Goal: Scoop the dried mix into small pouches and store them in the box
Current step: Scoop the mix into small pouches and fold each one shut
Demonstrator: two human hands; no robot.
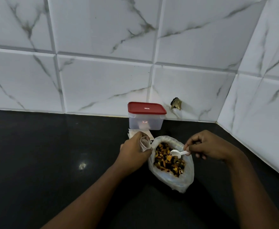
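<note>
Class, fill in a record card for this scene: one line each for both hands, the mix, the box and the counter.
left hand: holds a small pouch beside the plastic bag
right hand: pinches a white spoon, bowl at the dried mix
dried mix: in the open plastic bag on the counter
box: clear, red lid on, against the tiled wall
counter: black, glossy

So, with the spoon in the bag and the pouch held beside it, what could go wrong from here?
1. The pouch in the left hand has a narrow mouth and sits beside the bag, so dried mix could spill off the spoon onto the counter.
2. No hand grips the bag; the right hand scooping might shift or tip it.
3. The box has its red lid on while both hands are occupied.
</note>
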